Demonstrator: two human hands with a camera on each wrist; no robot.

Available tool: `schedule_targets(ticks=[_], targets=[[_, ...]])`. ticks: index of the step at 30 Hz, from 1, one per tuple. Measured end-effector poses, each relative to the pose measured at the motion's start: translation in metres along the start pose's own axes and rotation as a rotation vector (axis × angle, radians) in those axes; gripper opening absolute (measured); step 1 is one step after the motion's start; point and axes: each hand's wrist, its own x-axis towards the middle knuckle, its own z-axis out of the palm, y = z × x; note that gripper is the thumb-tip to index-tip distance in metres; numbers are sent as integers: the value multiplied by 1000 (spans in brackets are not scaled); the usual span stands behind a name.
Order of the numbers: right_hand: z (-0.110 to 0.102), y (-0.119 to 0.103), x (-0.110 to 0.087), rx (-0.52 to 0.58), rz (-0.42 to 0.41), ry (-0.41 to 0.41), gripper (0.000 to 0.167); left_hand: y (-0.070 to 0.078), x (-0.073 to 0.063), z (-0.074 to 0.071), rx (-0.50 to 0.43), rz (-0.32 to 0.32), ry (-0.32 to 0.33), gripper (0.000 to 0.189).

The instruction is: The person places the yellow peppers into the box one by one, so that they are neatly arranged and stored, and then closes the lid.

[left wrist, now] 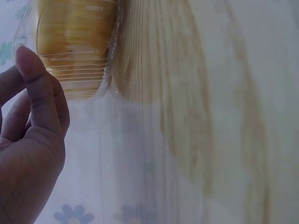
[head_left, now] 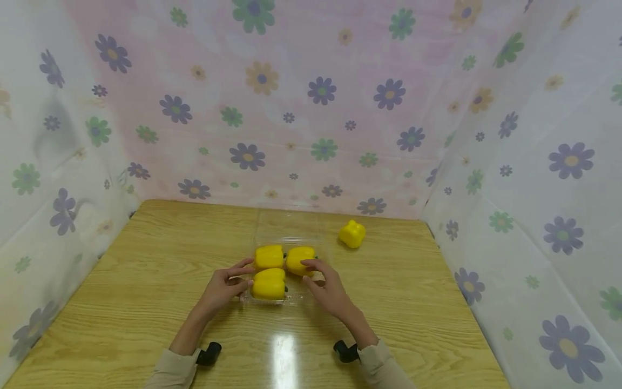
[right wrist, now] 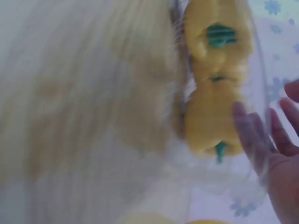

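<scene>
A clear plastic clamshell box (head_left: 301,297) lies on the table with its lid (head_left: 289,227) folded back. Inside are three yellow bell peppers: one at back left (head_left: 269,256), one at front left (head_left: 269,284) and one at back right (head_left: 297,258). My left hand (head_left: 221,289) pinches the box's left rim, its thumb showing at the rim in the left wrist view. My right hand (head_left: 330,286) is over the box's right side, fingertips at the back-right pepper, thumb and fingers spread apart. Green stems (right wrist: 220,151) show through the plastic wall in the right wrist view.
Another yellow bell pepper (head_left: 352,234) sits on the wooden table (head_left: 389,324) to the right of the lid. Flower-printed cloth (head_left: 291,108) walls the table at the back and both sides. Black devices (head_left: 209,354) are worn at both wrists.
</scene>
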Motion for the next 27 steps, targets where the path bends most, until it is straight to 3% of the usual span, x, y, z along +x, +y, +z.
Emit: schedule_targets(ticks=[3,7,10,14,17,27], targets=[[-6,10,-6,105,-47,99,28,0,0,0,2,2,3,41],[-13,24,-11,228,-176,199,20,-1,0,0,6,8,8,40],[-18,32,-12,291,-209,306,17,0,0,0,10,9,10,40],[-28,42,-11,331,-133,460,16,0,-1,0,26,7,11,41],[-37,46,-9,301,-43,525,19,0,-1,-1,37,6,11,40],[-71,63,7,158,247,487,50,-1,1,-1,25,8,10,40]])
